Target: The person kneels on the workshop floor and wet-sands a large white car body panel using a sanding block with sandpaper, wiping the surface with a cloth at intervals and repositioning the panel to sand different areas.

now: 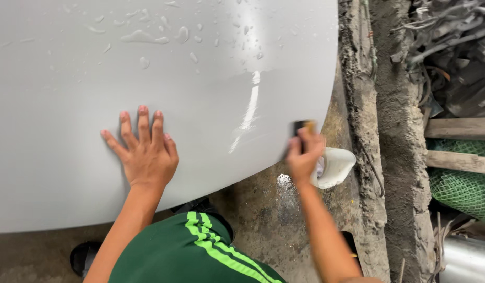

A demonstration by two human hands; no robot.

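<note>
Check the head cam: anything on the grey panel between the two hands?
Nothing solid: between the left hand and the right hand with its small dark block, the grey panel shows only a bright reflection streak.

Even daylight flooded my view, no hard shadows. A white streak of glare ran down the wet grey panel (pixel 148 94). My right hand (pixel 304 157) was smeared with motion blur; my left hand (pixel 145 152) stayed sharp.
</note>
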